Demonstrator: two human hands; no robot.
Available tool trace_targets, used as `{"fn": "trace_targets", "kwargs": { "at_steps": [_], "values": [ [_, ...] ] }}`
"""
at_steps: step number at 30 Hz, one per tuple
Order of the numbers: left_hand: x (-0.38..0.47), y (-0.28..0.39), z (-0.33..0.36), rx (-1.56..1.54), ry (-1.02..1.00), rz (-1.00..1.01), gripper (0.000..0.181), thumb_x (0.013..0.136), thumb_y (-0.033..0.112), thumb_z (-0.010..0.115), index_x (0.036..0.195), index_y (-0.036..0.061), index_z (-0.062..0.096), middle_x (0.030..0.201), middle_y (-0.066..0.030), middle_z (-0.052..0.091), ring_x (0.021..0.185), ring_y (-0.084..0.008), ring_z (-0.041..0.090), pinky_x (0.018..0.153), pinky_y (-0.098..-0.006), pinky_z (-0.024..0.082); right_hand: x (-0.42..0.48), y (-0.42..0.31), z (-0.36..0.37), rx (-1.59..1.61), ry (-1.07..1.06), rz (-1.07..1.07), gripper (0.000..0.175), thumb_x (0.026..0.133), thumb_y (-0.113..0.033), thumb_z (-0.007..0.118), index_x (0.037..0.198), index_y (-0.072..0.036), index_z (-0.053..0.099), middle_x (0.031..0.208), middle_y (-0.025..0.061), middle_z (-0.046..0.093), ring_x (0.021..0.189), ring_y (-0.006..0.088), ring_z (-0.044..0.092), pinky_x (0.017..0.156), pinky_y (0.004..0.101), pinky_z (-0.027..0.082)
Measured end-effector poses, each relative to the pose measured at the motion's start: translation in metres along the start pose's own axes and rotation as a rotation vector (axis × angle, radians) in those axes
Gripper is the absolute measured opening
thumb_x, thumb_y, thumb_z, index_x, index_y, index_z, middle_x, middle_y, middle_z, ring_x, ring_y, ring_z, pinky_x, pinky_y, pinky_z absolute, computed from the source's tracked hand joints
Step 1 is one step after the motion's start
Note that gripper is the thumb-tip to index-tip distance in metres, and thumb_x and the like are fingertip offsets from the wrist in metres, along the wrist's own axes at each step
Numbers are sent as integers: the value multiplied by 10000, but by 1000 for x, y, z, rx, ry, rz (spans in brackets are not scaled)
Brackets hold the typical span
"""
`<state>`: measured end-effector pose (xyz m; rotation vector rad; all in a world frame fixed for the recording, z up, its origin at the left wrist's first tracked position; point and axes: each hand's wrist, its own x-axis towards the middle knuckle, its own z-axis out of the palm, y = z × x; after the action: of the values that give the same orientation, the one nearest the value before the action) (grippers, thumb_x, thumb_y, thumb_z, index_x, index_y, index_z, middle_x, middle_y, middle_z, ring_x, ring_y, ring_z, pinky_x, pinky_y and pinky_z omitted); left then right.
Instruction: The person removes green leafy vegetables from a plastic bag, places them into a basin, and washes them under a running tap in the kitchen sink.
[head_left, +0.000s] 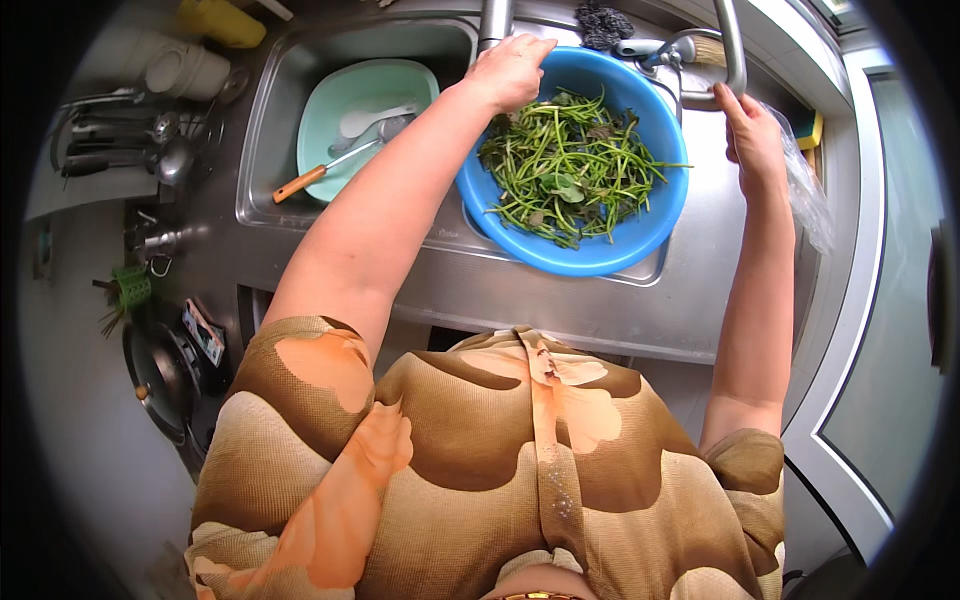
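A blue plastic basin (574, 262) stands over the right sink bowl, holding a heap of green leafy vegetable stems (577, 169). My left hand (511, 71) is at the basin's upper left rim, beside the base of the metal faucet (495, 22); its palm side is hidden, so its hold is unclear. On the right, my right hand (752, 135) has its thumb and fingers on the lower end of a bent metal tube (733, 56), beyond the basin's right rim. A clear plastic bag (802, 180) hangs just behind that hand.
In the left sink bowl (259, 150) sits a pale green tub (311, 112) with a white spoon (367, 120) and a wooden-handled utensil (300, 184). Behind the basin lie a black scouring pad (604, 26) and a brush (705, 49). Ladles (174, 160) hang at the left; a window frame (855, 300) borders the right.
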<state>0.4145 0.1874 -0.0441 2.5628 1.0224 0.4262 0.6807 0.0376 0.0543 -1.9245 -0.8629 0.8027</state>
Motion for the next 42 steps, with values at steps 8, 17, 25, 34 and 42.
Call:
{"fn": "trace_targets", "kwargs": {
  "at_steps": [8,17,25,34,42],
  "values": [
    [-40,-30,17,-118,166,163,526,827,-23,550,1337,96,497,1308,-129,515,1235,-305,492,1048,-369,406,-24,7,13,83,-33,18,325,865,-396,708,912,-76,677,573,-98,385,448,19,295,403,212,227],
    [-121,1,16,-404,540,-270,307,862,-52,511,1132,38,625,1117,-123,595,946,-224,638,814,-316,523,-31,31,35,176,-80,103,364,848,-371,723,1040,-66,670,636,-82,481,481,12,318,425,212,207],
    [-179,31,12,-621,637,-399,228,886,-35,536,1093,8,619,1044,-90,595,885,-166,623,779,-280,516,-79,37,187,-371,-338,-220,217,836,-218,626,1018,-146,721,916,142,701,872,333,666,805,415,517],
    [-215,53,3,-596,546,-439,266,834,-47,572,1082,31,628,1054,-97,582,863,-199,610,748,-297,516,-52,77,244,-718,-293,-530,152,816,-253,645,914,-158,711,795,133,690,778,327,674,711,442,536],
    [-189,48,-4,-609,454,-302,424,836,-20,611,1253,49,572,1178,-94,563,934,-175,608,769,-277,516,-69,59,180,-208,-286,-193,168,820,-179,657,920,-55,710,694,85,658,624,147,611,624,288,483]
  ]
}}
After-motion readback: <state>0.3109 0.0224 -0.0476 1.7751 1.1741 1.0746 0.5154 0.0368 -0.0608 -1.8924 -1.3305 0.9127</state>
